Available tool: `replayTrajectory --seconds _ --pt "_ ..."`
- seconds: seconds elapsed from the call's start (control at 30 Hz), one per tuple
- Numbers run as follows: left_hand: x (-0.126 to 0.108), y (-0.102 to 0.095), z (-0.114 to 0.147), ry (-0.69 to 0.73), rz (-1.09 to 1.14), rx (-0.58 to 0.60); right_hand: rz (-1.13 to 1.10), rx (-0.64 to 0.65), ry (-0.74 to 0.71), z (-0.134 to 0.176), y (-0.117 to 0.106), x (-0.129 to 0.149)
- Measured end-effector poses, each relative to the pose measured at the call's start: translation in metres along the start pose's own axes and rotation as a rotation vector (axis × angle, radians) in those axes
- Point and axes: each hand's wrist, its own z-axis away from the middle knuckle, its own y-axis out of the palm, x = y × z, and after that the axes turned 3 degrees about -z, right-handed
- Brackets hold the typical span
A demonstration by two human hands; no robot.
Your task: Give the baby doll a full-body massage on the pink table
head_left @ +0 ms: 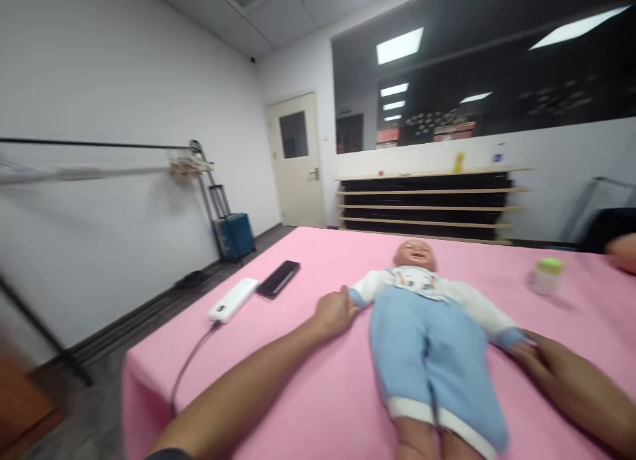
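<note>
A baby doll (427, 327) lies on its back on the pink-covered table, its head pointing away from me. It wears a white top with blue cuffs and light blue trousers with white hems; its feet are cut off by the lower edge of the view. My left hand (334, 314) is closed around the doll's hand on the left side. On the right side, my right hand (549, 360) grips the doll's other hand. Both doll arms are stretched out sideways. The doll's fingers are mostly hidden by mine.
A white power bank (232, 301) with a cable and a black phone (279, 279) lie on the left of the pink tablecloth (318, 387). A small green-lidded jar (545, 276) stands at right. Part of another person's hand (623, 252) shows at the right edge.
</note>
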Motion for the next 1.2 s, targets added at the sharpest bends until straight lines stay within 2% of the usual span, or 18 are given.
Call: replayTrajectory --seconds 0.07,0.13,0.27,0.37,0.43,0.5,0.57,0.67,0.73,0.83,0.9,1.0,1.1,1.2 --pt "-0.001 0.002 0.002 -0.007 0.009 -0.005 0.127 0.064 -0.02 0.013 -0.018 0.006" --pt "0.004 0.003 -0.005 0.016 0.002 -0.022 0.207 0.115 -0.001 0.017 -0.027 0.015" --pt "0.021 -0.008 -0.035 0.04 0.041 -0.017 0.254 0.006 0.079 0.003 -0.044 0.026" --pt "0.025 -0.031 -0.064 0.062 0.069 -0.048 0.205 -0.012 0.063 -0.026 -0.064 0.028" --pt "0.019 -0.047 -0.09 0.101 0.082 -0.089 0.197 -0.053 0.047 -0.058 -0.074 0.029" --pt "0.008 -0.058 -0.124 0.14 0.092 -0.137 0.207 -0.123 0.035 -0.098 -0.075 0.03" --pt "-0.006 -0.057 -0.163 0.142 0.082 -0.19 0.182 -0.191 0.031 -0.142 -0.063 0.027" --pt "-0.026 -0.033 -0.22 0.018 -0.005 -0.236 0.157 -0.24 0.11 -0.197 -0.024 0.014" --pt "-0.037 -0.009 -0.249 -0.073 -0.065 -0.185 0.209 -0.214 0.23 -0.222 0.005 0.001" --pt "-0.047 0.023 -0.277 -0.108 -0.085 -0.073 0.263 -0.126 0.379 -0.242 0.039 -0.019" --pt "-0.049 0.035 -0.285 -0.107 -0.075 -0.051 0.266 -0.088 0.411 -0.246 0.049 -0.027" --pt "-0.048 0.037 -0.282 -0.095 -0.066 -0.099 0.275 -0.089 0.406 -0.242 0.048 -0.027" --pt "-0.041 0.022 -0.263 -0.067 -0.047 -0.183 0.298 -0.135 0.369 -0.225 0.031 -0.011" --pt "-0.028 -0.006 -0.23 -0.07 -0.011 -0.245 0.318 -0.208 0.305 -0.196 0.002 0.013"
